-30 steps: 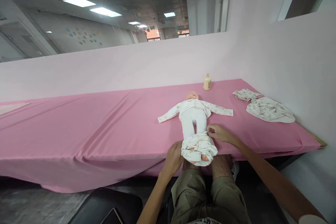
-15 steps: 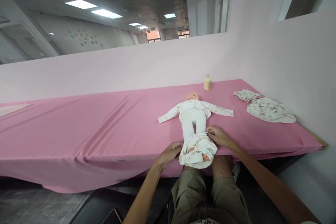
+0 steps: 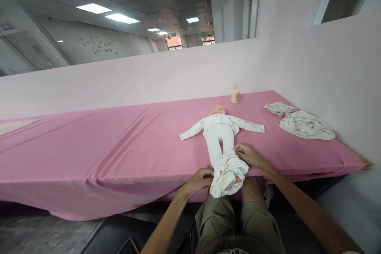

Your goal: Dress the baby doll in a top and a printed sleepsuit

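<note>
A baby doll (image 3: 219, 133) lies on its back on the pink table (image 3: 119, 143), head away from me, in a patterned white top with bare white legs. Patterned baby trousers (image 3: 226, 172) are bunched round its feet at the table's near edge. My left hand (image 3: 200, 177) is closed on the trousers' left side. My right hand (image 3: 247, 154) pinches their upper right edge beside the doll's leg.
A small cream bottle (image 3: 235, 95) stands behind the doll's head near the pink wall. Two folded patterned cloths (image 3: 306, 124) lie at the table's right end. My knees in olive shorts (image 3: 235, 222) are under the table edge.
The bunched trousers have shifted slightly and now hang further over the table edge. My left hand moved from their left side outward, then back to grip them; my right hand stayed put.
</note>
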A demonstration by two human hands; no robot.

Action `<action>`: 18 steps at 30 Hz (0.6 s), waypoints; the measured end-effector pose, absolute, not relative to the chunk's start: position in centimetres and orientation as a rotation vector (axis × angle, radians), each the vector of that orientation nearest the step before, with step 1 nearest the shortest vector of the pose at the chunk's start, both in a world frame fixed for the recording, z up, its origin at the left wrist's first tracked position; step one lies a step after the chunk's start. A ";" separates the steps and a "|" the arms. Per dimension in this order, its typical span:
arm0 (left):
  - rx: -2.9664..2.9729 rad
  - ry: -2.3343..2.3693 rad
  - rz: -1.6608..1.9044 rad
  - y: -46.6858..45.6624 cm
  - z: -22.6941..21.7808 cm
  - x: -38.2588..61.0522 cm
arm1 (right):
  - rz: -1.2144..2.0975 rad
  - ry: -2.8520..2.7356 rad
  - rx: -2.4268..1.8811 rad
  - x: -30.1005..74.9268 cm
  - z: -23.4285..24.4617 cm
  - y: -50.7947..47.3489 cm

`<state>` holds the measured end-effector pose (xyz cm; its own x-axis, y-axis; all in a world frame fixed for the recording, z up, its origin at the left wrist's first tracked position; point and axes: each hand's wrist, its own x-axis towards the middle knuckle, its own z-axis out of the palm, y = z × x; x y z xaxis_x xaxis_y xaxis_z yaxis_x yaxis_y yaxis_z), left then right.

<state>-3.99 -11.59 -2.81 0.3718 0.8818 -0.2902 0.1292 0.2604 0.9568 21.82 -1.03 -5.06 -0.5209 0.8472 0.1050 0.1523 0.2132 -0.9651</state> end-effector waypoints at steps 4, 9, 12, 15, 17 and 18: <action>0.994 1.133 0.776 -10.8 -3.2 -4.1 | 1.336 -1.876 -0.894 22.0 -5.1 -0.9; 1.026 1.170 0.643 -9.9 -2.6 -4.5 | 1.302 -1.940 -0.868 22.3 -5.2 -0.8; 1.112 1.167 0.625 -9.9 -1.9 -4.9 | 1.286 -1.962 -0.875 22.3 -5.1 -0.9; 1.224 1.227 0.746 -9.6 -1.2 -5.5 | 1.214 -2.040 -0.901 22.3 -4.6 -1.1; 1.343 1.306 0.923 -8.9 -1.0 -6.0 | 1.128 -2.112 -0.932 22.2 -4.1 -1.4; 1.401 1.332 1.009 -8.5 -1.0 -6.1 | 1.086 -2.142 -0.945 22.1 -3.8 -1.5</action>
<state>-6.10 -8.53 -0.97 0.0768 0.9965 -0.0334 0.2380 0.0142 0.9712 22.11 -1.54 -3.83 -0.5991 0.7851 0.1569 0.3375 0.4254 -0.8397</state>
